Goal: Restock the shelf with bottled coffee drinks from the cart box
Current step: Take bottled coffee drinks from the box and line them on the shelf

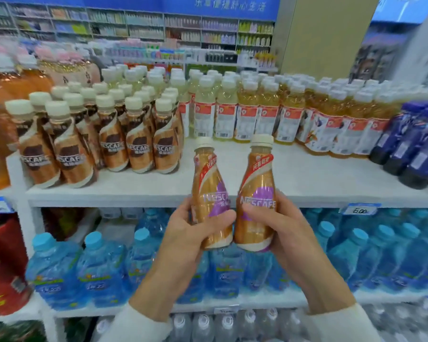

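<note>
- The left hand (190,225) grasps the left coffee bottle (209,178) round its lower half. The thumb lies across the purple patch of the label and the fingers wrap behind.
- The right hand (279,218) grasps the right coffee bottle (256,178) the same way, with the thumb on the front of the label and the fingers curled round the far side.
- Both bottles stand roughly upright with their cream caps leaning slightly apart. Their bases are close together; whether they touch is hard to tell.
- The two bottles are held in the air just in front of the top shelf (294,178). Their caps rise above its front edge, and a bare stretch of white board lies at twelve o'clock from them.
- At ten o'clock from the held pair, a block of brown-label coffee bottles (114,144) stands on the same shelf with labels facing out.
- From twelve to two o'clock, rows of pale yellow drinks (232,114) with white caps fill the back of the shelf.
- At three o'clock, dark blue bottles (413,149) stand at the shelf's right end.
- At four o'clock, a price tag (360,209) sits on the shelf edge.
- Behind and below the hands, towards six o'clock, blue water bottles (99,267) crowd the next shelf down, with clear bottles (223,327) lower still.
- At eight o'clock there is a red pack (3,255).
- White sleeves (139,327) cover both forearms.
</note>
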A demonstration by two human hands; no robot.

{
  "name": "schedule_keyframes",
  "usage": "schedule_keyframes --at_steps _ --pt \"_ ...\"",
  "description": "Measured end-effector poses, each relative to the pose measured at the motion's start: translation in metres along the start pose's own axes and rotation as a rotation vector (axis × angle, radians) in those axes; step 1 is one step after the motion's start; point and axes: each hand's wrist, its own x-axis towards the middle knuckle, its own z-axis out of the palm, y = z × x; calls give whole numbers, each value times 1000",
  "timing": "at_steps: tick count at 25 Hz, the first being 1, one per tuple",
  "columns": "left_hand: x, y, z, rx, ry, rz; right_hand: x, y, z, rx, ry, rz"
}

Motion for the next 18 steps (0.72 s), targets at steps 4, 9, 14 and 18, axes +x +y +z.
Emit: schedule_keyframes --at_steps 4,9,14,18 --pt "54 27 24 86 -102 132 46 -25 -14 -134 70 -151" --pt "121 31 27 362 -26 229 101 -33 -41 -330 124 -207" --pt "147 11 35 454 -4 218 127 -22 -71 -380 22 -185" --pt "143 0 41 606 -1 248 123 -7 -77 -443 21 -200"
